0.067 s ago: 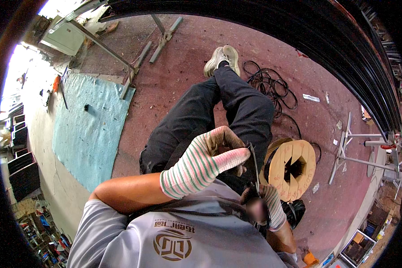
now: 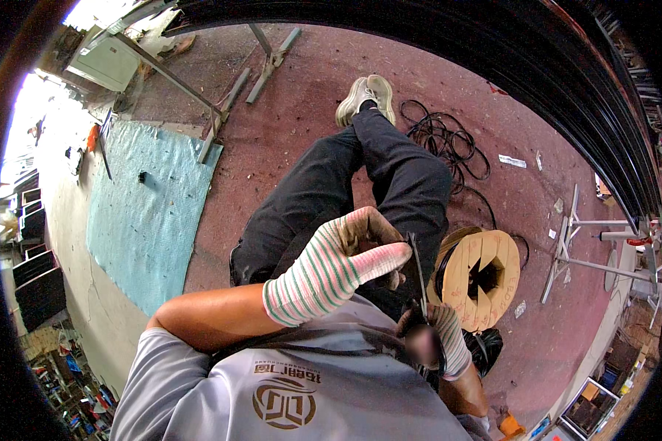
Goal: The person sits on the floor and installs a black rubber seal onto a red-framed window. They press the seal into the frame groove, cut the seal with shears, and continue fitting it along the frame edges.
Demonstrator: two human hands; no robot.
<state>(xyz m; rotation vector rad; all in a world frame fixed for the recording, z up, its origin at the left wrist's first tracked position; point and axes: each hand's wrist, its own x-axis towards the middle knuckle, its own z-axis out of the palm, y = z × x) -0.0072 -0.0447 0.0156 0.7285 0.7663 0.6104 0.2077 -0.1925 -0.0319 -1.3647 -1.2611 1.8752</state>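
My left hand (image 2: 346,257), in a white glove with green and pink stripes, is raised over my lap with its fingers curled in and its thumb pressed toward them. Whatever lies between those fingertips is hidden against the dark trousers. Lower and to the right, my right hand (image 2: 449,342) wears a similar striped glove and is closed round what looks like a pair of scissors (image 2: 421,283) with dark handles. Their thin, grey blades point up past the left fingertips. Part of the right hand's grip is blurred.
A cardboard-sided spool (image 2: 507,261) stands right of my legs, beside a black plastic bag (image 2: 485,347). Loose coils of black strip (image 2: 456,147) lie near my shoes (image 2: 366,99). A pale blue sheet (image 2: 151,213) covers floor on the left. Long black profiles (image 2: 456,33) span the far side.
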